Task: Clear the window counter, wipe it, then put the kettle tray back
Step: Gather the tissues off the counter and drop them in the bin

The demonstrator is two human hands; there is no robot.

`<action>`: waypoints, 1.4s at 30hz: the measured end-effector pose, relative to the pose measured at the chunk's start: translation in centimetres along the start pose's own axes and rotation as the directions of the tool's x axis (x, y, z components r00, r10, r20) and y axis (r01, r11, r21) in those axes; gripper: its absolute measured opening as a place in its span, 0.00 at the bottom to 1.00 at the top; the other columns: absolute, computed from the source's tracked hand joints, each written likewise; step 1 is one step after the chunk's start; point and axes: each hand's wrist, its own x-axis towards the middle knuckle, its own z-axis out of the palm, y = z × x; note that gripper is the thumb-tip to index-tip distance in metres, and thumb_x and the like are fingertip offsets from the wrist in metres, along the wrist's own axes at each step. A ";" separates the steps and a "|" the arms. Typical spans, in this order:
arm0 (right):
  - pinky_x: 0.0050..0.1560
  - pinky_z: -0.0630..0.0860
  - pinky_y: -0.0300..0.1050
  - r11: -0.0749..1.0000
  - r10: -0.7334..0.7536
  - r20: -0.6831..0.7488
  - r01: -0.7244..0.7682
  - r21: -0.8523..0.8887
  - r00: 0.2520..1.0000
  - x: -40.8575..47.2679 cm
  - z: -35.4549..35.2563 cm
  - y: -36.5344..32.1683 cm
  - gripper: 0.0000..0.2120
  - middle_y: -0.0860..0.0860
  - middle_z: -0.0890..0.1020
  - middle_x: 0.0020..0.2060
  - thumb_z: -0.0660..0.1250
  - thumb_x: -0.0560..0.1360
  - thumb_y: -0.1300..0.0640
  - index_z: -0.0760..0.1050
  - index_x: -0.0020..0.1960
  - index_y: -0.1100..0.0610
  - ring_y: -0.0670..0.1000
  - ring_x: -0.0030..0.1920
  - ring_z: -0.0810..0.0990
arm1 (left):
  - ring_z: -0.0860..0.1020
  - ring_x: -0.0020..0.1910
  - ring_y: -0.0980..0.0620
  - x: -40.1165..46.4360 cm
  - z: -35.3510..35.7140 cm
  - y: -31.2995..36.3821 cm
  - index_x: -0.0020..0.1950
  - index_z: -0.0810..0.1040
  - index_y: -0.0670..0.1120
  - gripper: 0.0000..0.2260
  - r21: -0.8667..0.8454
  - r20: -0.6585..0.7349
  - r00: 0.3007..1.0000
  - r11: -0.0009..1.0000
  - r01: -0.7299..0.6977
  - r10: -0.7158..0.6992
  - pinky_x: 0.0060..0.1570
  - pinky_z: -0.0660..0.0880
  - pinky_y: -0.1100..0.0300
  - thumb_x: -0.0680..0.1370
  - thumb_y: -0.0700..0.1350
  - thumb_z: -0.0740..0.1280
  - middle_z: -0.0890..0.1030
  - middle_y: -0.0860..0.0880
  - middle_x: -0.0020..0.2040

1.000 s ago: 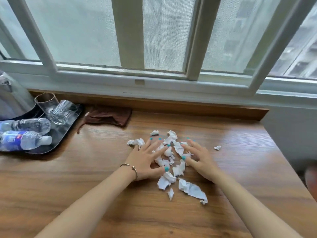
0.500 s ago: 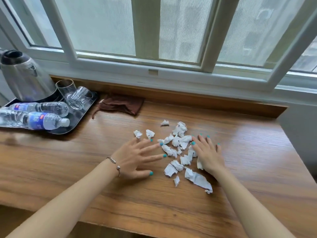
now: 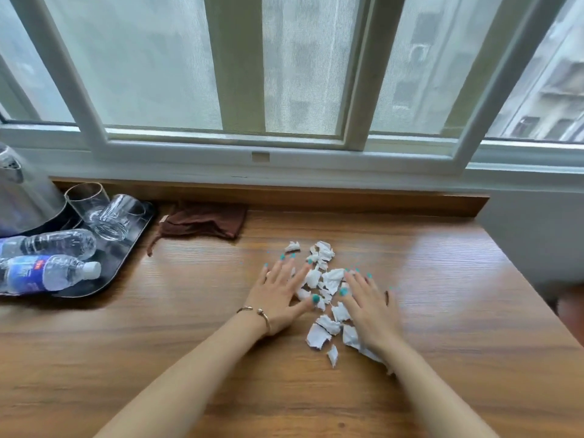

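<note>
Paper scraps (image 3: 328,279): light, loose, likely to scatter.
Left hand (image 3: 278,295) and right hand (image 3: 369,308) rest flat on the counter (image 3: 189,311), fingers straight, holding nothing; scoop from both outer edges.

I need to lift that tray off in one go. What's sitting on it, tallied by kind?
Silver metal electric kettle: 1
Clear drinking glasses, one upright, one tipped over: 2
Clear plastic water bottles, lying down: 2
Total on the black tray: 5

Tray (image 3: 126,260) crowds left; cloth (image 3: 205,221) at back; counter (image 3: 442,279) right open.
</note>
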 end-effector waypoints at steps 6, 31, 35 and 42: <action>0.76 0.37 0.51 0.984 -0.011 -0.128 0.033 0.172 0.992 -1.7 -1.1 1.5 0.27 0.37 0.44 0.77 0.40 0.77 0.34 0.45 0.76 0.34 0.42 0.77 0.41 | 0.37 0.77 0.52 1.2 -0.4 1.1 0.72 0.33 0.66 0.33 0.012 -0.080 0.985 0.988 -0.153 0.153 0.73 0.35 0.53 0.68 0.74 0.31 0.40 0.54 0.79; 0.76 0.37 0.55 0.994 -0.002 0.010 0.001 0.113 1.000 -6.0 -0.3 1.4 0.63 0.39 0.40 0.78 0.58 0.56 0.18 0.33 0.78 0.45 0.42 0.77 0.39 | 0.34 0.75 0.57 0.1 -0.3 2.7 0.72 0.33 0.65 0.32 -0.051 -0.031 0.924 0.923 -0.382 0.381 0.72 0.35 0.55 0.69 0.72 0.26 0.40 0.62 0.77; 0.75 0.39 0.55 0.919 0.068 -0.029 -0.052 0.391 0.997 -4.4 -2.5 3.5 0.55 0.43 0.51 0.78 0.41 0.59 0.15 0.38 0.78 0.42 0.46 0.78 0.49 | 0.31 0.75 0.55 -4.5 -0.1 2.2 0.71 0.32 0.68 0.33 -0.023 -0.062 0.951 0.952 -0.304 0.302 0.73 0.33 0.50 0.68 0.76 0.32 0.37 0.59 0.77; 0.75 0.34 0.55 0.929 -0.087 -0.031 0.092 0.360 0.996 1.1 -0.9 -2.1 0.49 0.42 0.55 0.78 0.23 0.63 0.22 0.50 0.78 0.38 0.43 0.78 0.47 | 0.25 0.72 0.48 -6.0 3.0 6.2 0.65 0.19 0.63 0.39 -0.046 -0.102 0.995 0.999 0.003 -0.007 0.72 0.31 0.44 0.62 0.78 0.31 0.27 0.51 0.74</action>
